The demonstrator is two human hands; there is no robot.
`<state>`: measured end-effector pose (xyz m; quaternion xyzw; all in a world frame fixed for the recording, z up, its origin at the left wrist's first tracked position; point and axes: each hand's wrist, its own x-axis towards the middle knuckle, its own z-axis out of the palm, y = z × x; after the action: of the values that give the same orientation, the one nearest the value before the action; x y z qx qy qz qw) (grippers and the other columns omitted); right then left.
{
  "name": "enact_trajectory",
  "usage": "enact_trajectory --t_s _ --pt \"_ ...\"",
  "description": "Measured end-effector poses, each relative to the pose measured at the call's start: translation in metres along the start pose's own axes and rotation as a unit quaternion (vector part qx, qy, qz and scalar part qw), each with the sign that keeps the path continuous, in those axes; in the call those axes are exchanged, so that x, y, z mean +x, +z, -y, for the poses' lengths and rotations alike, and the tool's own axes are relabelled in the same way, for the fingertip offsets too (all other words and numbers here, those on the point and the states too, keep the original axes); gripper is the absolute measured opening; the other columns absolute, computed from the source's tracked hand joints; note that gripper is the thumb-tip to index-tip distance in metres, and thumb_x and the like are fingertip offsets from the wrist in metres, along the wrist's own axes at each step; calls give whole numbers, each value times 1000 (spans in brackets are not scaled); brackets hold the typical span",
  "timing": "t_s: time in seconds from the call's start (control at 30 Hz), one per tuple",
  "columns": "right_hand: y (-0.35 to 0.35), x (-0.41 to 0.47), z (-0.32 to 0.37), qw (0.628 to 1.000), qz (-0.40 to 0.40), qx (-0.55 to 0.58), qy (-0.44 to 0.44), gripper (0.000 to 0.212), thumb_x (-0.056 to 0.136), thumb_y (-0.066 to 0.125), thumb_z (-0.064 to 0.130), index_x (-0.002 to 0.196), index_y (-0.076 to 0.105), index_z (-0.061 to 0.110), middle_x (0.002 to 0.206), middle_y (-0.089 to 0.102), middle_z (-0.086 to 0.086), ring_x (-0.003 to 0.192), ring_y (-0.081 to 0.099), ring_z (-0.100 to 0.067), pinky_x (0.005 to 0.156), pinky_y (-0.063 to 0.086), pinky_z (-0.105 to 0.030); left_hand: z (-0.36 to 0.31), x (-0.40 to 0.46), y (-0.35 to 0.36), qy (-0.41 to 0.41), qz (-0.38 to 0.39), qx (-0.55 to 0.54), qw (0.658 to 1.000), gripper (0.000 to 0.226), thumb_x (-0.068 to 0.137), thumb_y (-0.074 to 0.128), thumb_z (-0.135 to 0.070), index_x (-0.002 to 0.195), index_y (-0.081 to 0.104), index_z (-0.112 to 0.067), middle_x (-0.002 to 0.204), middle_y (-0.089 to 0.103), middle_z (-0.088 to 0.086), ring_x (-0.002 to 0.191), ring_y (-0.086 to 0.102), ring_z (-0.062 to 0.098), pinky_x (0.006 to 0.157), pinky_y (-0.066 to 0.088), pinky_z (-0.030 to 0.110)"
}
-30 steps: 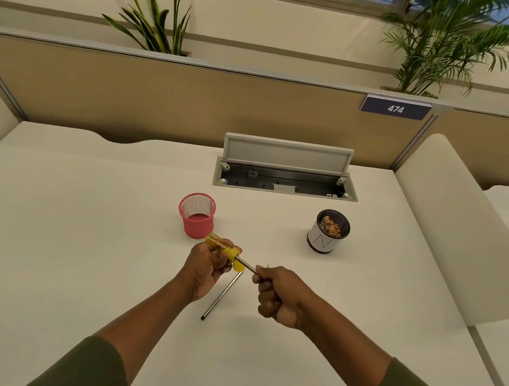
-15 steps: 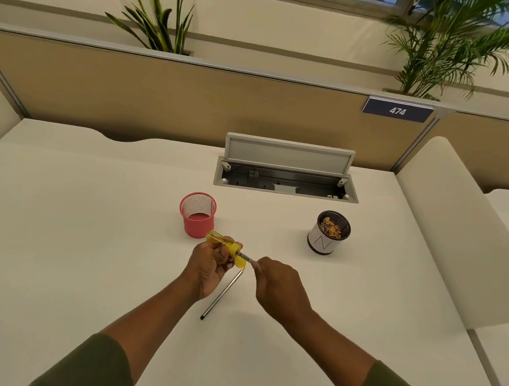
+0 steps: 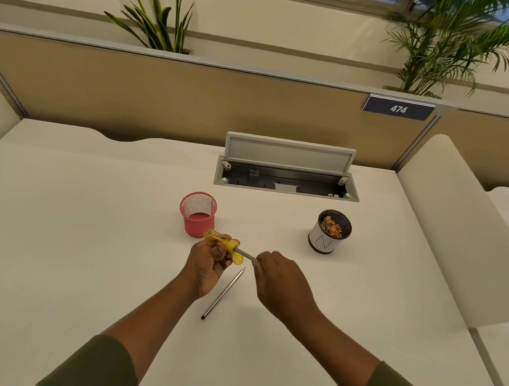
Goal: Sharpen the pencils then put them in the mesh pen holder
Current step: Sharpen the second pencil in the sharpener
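Note:
My left hand [image 3: 208, 262] grips a yellow tube-shaped sharpener [image 3: 222, 243] just in front of the pink mesh pen holder [image 3: 198, 214]. A grey pencil [image 3: 246, 254] sticks out of the sharpener's cap toward the right. My right hand [image 3: 282, 279] pinches that pencil's free end, with most of the shaft hidden under the fingers. A second pencil [image 3: 223, 293] lies on the white desk [image 3: 69, 236] below both hands, its sharpened tip pointing up toward the sharpener. The holder looks empty.
A white-and-black cup [image 3: 330, 232] holding shavings stands to the right of the holder. An open cable tray [image 3: 286, 177] with a raised lid sits at the back. A white divider panel [image 3: 462, 233] borders the right side.
My right hand has rolled over the pencil, from a fist with knuckles down to the back of the hand facing up, and moved closer to the sharpener. My left hand stayed in place.

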<state>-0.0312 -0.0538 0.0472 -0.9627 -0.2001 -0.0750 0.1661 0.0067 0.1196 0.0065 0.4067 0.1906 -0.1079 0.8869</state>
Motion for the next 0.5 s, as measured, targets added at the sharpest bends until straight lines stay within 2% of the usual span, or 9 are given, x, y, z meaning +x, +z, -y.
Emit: enact_trajectory --t_s 0.03,0.1,0.23,0.3,0.33,0.4,0.43,0.47,0.5 --pt "3 -2 -3 997 -9 -56 -52 23 97 49 26 81 58 12 66 54 -3 52 47 -22 48 39 -36 2 0 1 -2 -3 -4 1000 14 89 46 6 88 57 -3 72 74 8 52 62 14 45 46 19" --pt "5 -3 -4 995 -1 -80 -65 22 95 55 23 76 58 11 61 52 -4 47 43 -22 44 35 -34 5 0 2 -7 -7 -5 1000 13 89 48 4 87 58 -3 72 74 8 52 63 14 46 48 19" --pt "4 0 5 996 33 52 61 31 99 46 27 76 56 10 64 57 -6 52 44 -22 49 34 -33 4 0 -1 -3 0 16 1000 13 88 50 5 87 59 -4 74 74 9 55 64 15 48 48 21" --pt "-1 5 13 955 75 213 193 35 99 45 27 71 60 10 57 52 -2 49 45 -18 50 37 -32 3 -1 -3 -2 5 32 999 16 86 50 8 88 58 -6 75 74 8 58 65 16 49 49 21" --pt "-5 10 14 891 104 333 290 34 97 48 23 67 60 12 52 44 1 42 39 -14 45 34 -28 2 -2 -4 -1 8 37 999 18 85 49 9 88 58 -6 76 74 8 59 66 16 50 49 21" --pt "-13 17 15 670 167 559 459 32 96 48 17 66 55 11 50 27 3 35 21 -11 38 23 -20 2 -3 -6 2 18 44 999 23 83 47 13 88 58 -6 77 74 9 62 66 18 50 49 21" --pt "-16 17 13 576 193 617 500 34 98 45 18 66 52 11 49 23 4 35 16 -9 36 19 -16 2 -3 -7 2 26 49 998 27 82 45 16 88 59 -6 78 73 10 64 66 20 51 49 22" --pt "-17 17 10 522 211 644 517 37 100 42 20 65 49 12 47 23 5 33 15 -8 34 16 -14 1 -3 -8 4 36 54 998 31 81 42 18 89 59 -6 79 73 10 66 66 21 52 49 22" --pt "-18 17 9 492 221 658 526 40 101 39 20 62 48 13 45 23 7 31 15 -6 33 15 -14 0 -3 -7 7 49 59 997 33 81 40 20 89 59 -6 80 72 10 68 66 23 54 50 22"
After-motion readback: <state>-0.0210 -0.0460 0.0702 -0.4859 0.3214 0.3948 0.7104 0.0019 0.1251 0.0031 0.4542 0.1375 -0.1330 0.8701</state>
